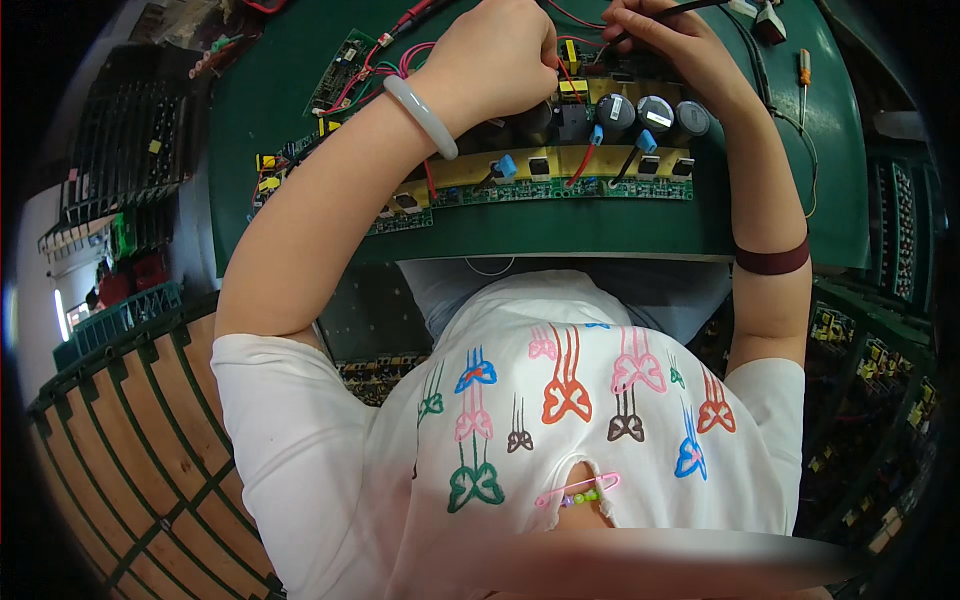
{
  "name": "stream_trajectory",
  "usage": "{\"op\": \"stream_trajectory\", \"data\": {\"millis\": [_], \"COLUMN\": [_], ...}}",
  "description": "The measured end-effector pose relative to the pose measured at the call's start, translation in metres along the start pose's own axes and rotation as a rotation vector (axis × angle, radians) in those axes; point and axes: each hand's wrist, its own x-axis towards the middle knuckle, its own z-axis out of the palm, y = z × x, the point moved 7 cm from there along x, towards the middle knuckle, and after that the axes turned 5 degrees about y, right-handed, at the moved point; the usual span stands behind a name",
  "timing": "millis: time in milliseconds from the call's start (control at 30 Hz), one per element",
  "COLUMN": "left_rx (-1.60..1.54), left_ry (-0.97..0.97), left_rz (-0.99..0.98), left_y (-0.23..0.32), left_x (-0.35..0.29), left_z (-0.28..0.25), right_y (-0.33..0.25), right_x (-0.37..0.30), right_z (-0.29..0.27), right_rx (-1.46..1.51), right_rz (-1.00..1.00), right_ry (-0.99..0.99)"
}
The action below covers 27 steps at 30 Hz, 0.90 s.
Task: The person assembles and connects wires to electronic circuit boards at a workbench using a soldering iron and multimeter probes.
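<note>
Over a long circuit board [560,188] on the green work surface, my left hand [500,58] is curled closed beside yellow parts and thin red wires. Its fingertips are partly hidden, so what they pinch is unclear. Further right, my right hand [685,45] grips a slim dark pen-like tool [680,9], pointing down toward the far side of the board. Round grey capacitors [655,113] stand in a row below that hand. Wires with blue terminals [504,166] stick up along the board's near strip. A smaller board [340,75] with pink and green wires lies left of my left hand.
An orange-handled screwdriver [804,68] lies at the right of the green table [600,236], near a black cable [765,75]. Racks of circuit boards [905,215] stand at the right. Dark racks [125,150] and a slatted wooden-panelled frame [150,450] are at the left.
</note>
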Motion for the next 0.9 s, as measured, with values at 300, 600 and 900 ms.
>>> {"op": "stream_trajectory", "data": {"millis": [300,600,900], "left_rx": [0.109,-0.003,-0.107], "left_ry": [-0.01,-0.006,0.172], "left_rz": [0.058,0.078,-0.05], "left_y": [-0.012,-0.016,-0.058], "left_x": [0.006,-0.001,0.034], "left_z": [0.011,0.006,0.004], "right_y": [-0.007,-0.014,-0.02], "right_x": [0.002,-0.003,-0.006], "right_z": [-0.003,0.008,0.004], "right_rx": [-0.277,-0.245,-0.305], "right_rz": [-0.186,-0.217,-0.152], "right_ry": [-0.084,-0.087,-0.098]}}
